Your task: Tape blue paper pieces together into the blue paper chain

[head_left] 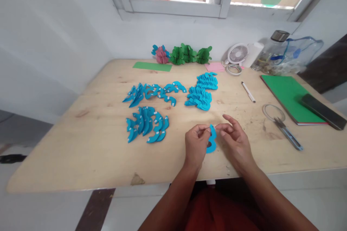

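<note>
Near the table's front edge, my left hand [197, 142] pinches a curved blue paper cutout [213, 145] between thumb and fingers. My right hand [235, 139] is at the cutout's upper tip, thumb and a finger close together there and another finger raised. Whether a small piece sits in those fingertips is too small to tell. To the left lie blue paper cutouts with small white squares on them, in one nearer group [148, 124] and one farther group [154, 92]. Beyond my hands are stacks of folded blue cutouts [200, 95].
Paper figures, pink [162, 55] and green [187, 55], stand by the wall. A small fan [238, 54], tape rolls [233, 69] and a bottle [273, 48] are at the back right. A pen [248, 91], scissors [288, 134], a green book [290, 95] and a dark phone-like object [324, 111] lie right.
</note>
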A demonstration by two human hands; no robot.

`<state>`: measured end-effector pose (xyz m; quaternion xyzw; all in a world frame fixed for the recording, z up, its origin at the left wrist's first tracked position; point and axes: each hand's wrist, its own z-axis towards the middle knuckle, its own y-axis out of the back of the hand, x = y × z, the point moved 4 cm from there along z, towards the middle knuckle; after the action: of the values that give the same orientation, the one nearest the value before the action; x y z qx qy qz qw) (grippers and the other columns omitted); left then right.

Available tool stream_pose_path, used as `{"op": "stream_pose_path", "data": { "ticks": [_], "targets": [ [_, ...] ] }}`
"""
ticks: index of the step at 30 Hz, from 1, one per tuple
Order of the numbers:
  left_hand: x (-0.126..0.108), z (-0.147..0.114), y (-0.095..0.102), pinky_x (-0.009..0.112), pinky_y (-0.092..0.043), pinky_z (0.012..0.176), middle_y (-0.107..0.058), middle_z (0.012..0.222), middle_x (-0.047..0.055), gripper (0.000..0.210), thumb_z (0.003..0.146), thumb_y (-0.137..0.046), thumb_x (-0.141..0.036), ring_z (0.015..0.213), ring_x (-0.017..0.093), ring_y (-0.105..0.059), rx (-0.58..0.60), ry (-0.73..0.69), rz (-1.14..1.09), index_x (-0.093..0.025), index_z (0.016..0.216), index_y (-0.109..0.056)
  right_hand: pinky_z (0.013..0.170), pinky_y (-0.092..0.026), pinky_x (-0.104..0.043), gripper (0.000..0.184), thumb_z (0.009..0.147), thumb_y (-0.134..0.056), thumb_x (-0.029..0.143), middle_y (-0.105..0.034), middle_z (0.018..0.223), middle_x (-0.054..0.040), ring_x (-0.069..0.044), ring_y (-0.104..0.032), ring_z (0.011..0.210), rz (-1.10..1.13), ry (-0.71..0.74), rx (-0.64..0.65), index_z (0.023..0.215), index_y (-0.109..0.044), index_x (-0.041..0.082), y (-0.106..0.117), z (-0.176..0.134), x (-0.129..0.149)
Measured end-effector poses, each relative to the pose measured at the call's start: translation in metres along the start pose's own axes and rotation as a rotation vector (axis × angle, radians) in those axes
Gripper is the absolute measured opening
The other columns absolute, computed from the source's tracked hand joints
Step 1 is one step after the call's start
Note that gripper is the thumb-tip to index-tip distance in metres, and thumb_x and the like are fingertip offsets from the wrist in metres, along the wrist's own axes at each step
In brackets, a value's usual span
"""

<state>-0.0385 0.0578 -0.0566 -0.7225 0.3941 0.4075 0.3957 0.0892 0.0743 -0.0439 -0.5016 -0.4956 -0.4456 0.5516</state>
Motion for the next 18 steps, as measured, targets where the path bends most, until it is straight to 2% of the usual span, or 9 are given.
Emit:
{"op": "stream_pose_path", "data": {
  "ticks": [9,18],
  "targets": [
    [-0.002,0.0004,-0.0006,0.017,-0.045,0.042,-0.062,0.059,0.0,0.014,0.065,-0.065,-0.025,0.051,0.009,-0.054,0.036,0.024,-0.001,-0.013,0.072,-0.068,0.079,-0.049,-0.035,0.041,0.08,-0.061,0.027,-0.066,0.084,-0.0008,-0.018,-0.062,0.084,-0.018,-0.011,-0.001,0.12,-0.05,0.029,-0.0064,-0.0013,0.0007],
    [-0.0032,-0.0014,-0.0004,0.017,-0.044,0.038,-0.061,0.061,0.0,0.014,0.066,-0.063,-0.023,0.05,0.009,-0.051,0.058,0.031,0.016,-0.012,0.073,-0.067,0.083,-0.047,-0.036,0.042,0.082,-0.059,0.026,-0.067,0.092,-0.0028,-0.018,-0.061,0.087,-0.079,0.009,-0.014,0.123,-0.048,0.027,-0.0052,-0.0027,-0.0018]
  ]
}}
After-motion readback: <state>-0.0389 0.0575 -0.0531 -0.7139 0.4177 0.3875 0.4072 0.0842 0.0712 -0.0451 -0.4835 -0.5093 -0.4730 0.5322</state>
